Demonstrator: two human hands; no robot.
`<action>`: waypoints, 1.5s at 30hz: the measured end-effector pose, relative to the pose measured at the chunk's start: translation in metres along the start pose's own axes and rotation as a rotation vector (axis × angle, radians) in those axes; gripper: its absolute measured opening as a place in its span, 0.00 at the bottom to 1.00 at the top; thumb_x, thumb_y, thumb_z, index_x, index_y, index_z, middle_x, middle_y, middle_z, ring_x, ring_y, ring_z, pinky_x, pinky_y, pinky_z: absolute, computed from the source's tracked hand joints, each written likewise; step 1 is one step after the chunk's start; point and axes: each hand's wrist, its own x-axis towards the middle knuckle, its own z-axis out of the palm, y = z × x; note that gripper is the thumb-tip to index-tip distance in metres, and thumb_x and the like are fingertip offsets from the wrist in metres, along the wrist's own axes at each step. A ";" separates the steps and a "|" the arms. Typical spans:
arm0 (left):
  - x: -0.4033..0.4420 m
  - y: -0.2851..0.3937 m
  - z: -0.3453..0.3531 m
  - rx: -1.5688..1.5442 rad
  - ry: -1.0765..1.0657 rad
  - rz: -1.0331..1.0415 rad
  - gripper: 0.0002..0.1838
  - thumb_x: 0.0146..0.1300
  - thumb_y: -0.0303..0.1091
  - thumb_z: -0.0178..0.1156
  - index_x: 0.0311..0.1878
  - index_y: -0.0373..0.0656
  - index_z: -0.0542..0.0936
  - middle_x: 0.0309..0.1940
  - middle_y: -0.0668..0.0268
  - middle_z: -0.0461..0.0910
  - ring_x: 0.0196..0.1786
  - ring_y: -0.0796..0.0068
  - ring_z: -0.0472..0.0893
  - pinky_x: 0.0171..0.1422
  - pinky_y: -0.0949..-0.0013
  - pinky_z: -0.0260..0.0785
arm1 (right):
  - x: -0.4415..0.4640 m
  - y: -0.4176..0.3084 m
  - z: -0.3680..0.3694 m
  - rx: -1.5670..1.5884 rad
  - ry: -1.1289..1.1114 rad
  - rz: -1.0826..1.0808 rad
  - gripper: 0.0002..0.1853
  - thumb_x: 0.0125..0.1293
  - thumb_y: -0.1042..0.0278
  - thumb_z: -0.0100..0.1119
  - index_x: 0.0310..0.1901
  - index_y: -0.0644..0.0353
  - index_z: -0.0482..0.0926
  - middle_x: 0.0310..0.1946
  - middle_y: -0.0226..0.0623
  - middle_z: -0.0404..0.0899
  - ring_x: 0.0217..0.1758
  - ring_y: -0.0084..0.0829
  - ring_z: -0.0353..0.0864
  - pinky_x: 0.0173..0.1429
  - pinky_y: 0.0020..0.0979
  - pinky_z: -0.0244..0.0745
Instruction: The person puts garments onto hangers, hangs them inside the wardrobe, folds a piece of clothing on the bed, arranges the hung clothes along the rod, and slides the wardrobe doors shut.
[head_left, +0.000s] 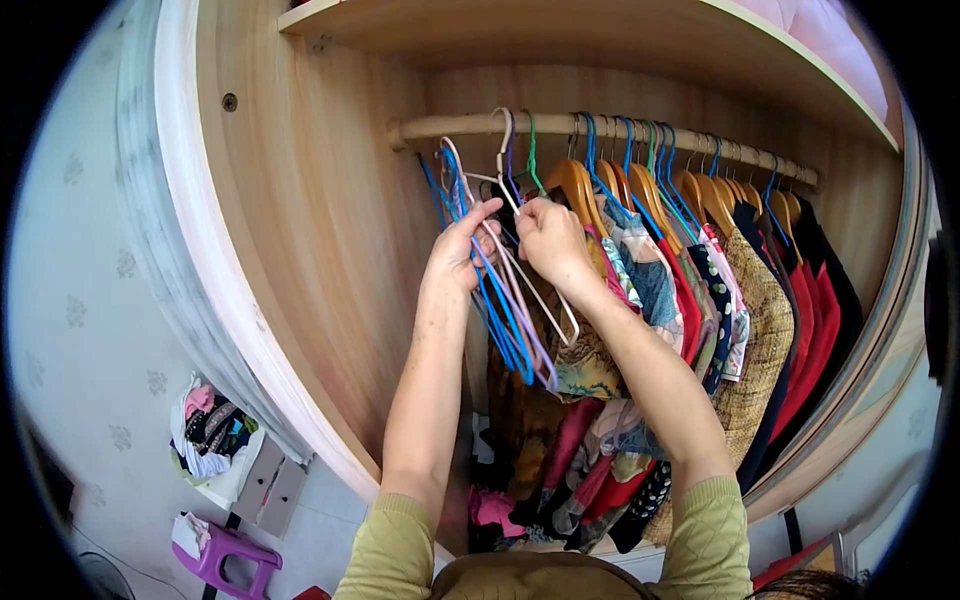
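Observation:
My left hand (462,245) is closed around a bunch of empty hangers, with blue hangers (505,338) and a purple hanger (545,368) hanging down below it. A pale pink hanger (450,150) rises from the same bunch. My right hand (550,238) pinches the neck of a whitish hanger (502,150), whose hook is at the wooden rod (450,127). Whether that hook still rests on the rod, I cannot tell. Just right of my right hand hang clothes on wooden hangers (575,185) and thin blue hangers (607,180).
The wardrobe's left side panel (330,200) stands close to my left arm, below an upper shelf (600,40). A tweed jacket (757,330) hangs farther right. Folded and piled clothes (600,470) lie low inside. A purple stool (232,560) and a heap of clothes (215,430) are at lower left.

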 end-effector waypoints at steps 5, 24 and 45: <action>-0.014 -0.013 -0.012 -0.009 -0.025 -0.004 0.19 0.65 0.43 0.51 0.53 0.41 0.70 0.17 0.74 0.71 0.11 0.86 0.60 0.12 0.79 0.47 | 0.025 -0.014 0.003 -0.126 -0.020 0.006 0.11 0.57 0.68 0.49 0.33 0.66 0.79 0.32 0.56 0.78 0.39 0.53 0.78 0.44 0.45 0.72; -0.017 -0.007 0.000 -0.063 -0.019 0.069 0.23 0.60 0.46 0.57 0.54 0.43 0.73 0.20 0.72 0.71 0.19 0.85 0.69 0.22 0.80 0.64 | -0.051 -0.034 -0.013 -0.272 -0.228 -0.200 0.14 0.58 0.60 0.53 0.37 0.63 0.77 0.21 0.45 0.77 0.26 0.42 0.78 0.32 0.40 0.70; -0.041 -0.004 0.002 -0.021 0.041 0.072 0.21 0.65 0.47 0.49 0.49 0.38 0.73 0.25 0.65 0.77 0.20 0.81 0.72 0.18 0.79 0.61 | -0.057 -0.033 0.028 0.807 -0.188 0.309 0.14 0.57 0.73 0.54 0.46 0.66 0.74 0.17 0.27 0.72 0.14 0.15 0.65 0.18 0.17 0.57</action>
